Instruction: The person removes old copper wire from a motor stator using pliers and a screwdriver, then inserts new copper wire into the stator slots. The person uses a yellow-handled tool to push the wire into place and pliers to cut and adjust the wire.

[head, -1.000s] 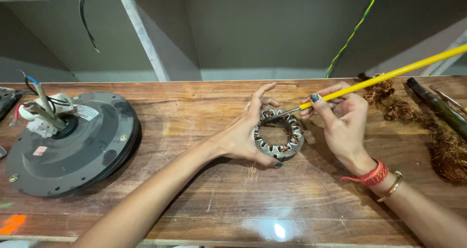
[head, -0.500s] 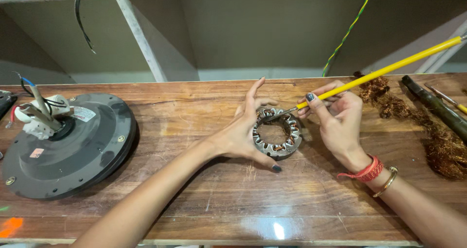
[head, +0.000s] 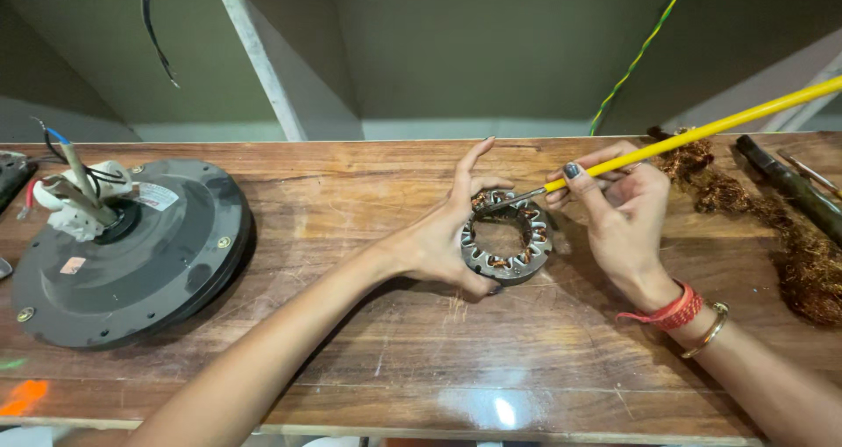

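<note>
Stator ring point(head: 507, 248), toothed metal with copper winding left in some slots, lies flat on the wooden workbench point(head: 351, 236) near its middle. Winding detail inside the slots is hard to make out; the left edge of the ring is hidden under fingers.

Yellow-handled tool point(head: 693, 134): thin metal tip meets the ring's upper rim. The handle runs up and right and is cut off at the frame edge, so its full length is not shown.

Against half a second ago: the ring sits at much the same spot on the bench, the tool's tip has stayed on the same upper part of the rim, both hands keep their places.

Left hand point(head: 438, 236): partly spread, thumb and lower fingers clasping the ring's left and lower edge, forefinger raised straight and free.

Right hand point(head: 624, 214): closed round the tool's handle in a pen-like pinch; red thread band and thin bangle at the wrist.

Further out: loose copper wire scrap point(head: 794, 245) heaped at the right end of the bench, a dark tool beside it cut off by the frame. Dark round fan motor housing point(head: 132, 254) at the left, white wired part on its hub.
</note>
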